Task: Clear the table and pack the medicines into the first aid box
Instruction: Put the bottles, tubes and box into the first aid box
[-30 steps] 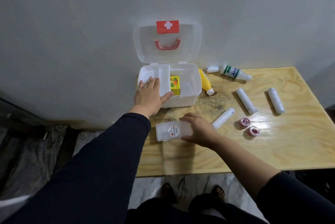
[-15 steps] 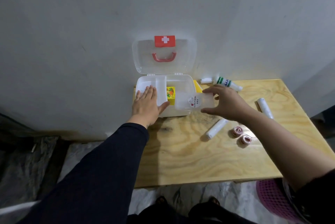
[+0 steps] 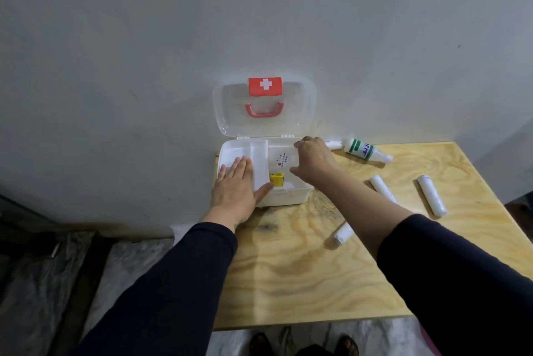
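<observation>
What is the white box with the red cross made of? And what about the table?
The first aid box looks like smooth, milky plastic: its open lid is see-through enough for the wall to show behind it. The table looks like pale wood, probably plywood, because wavy grain lines run across its top, with a slight shine.

Bottle label print perhaps illegible

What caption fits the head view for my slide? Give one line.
Right hand lowers a translucent bottle into the open first aid box while the left hand steadies it.
</observation>
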Tool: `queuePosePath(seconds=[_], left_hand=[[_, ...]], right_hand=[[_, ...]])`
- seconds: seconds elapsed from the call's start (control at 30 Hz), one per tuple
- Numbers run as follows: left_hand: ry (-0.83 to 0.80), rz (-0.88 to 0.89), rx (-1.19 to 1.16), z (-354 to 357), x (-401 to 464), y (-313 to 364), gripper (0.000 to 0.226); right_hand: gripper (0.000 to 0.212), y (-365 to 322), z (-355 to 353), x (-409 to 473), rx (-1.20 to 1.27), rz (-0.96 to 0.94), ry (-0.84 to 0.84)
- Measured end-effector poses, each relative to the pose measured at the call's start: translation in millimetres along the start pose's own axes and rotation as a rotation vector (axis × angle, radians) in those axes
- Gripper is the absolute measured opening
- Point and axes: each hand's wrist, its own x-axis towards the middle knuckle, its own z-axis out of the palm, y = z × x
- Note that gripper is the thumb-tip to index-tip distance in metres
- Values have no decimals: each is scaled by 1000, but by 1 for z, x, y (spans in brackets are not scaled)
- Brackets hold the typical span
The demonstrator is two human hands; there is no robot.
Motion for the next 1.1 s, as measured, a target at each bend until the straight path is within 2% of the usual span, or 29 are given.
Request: queuePosePath(seconds=[0.17,0.3,0.5,0.7,0.87,1.1], left_hand=[[16,-1,8,2,2,-1,88],[23,1,7,3,1,-2,86],[17,-1,1,2,2,-2,86],[7,-2,3,1,2,-4,86],[-15,-10,-1,-1,0,-3,88],[-13,-13,-16,0,1,-4,79]], right_hand=[[44,-3,9,13,19,6,-52],[51,-9,21,18,117,26,-120],[61,-24,37,23,339,79,-59],[69,-13,30,21,371,68,-89],[57,8,9,8,395,37,-1],[37,60,-10,-8,486,180,187]])
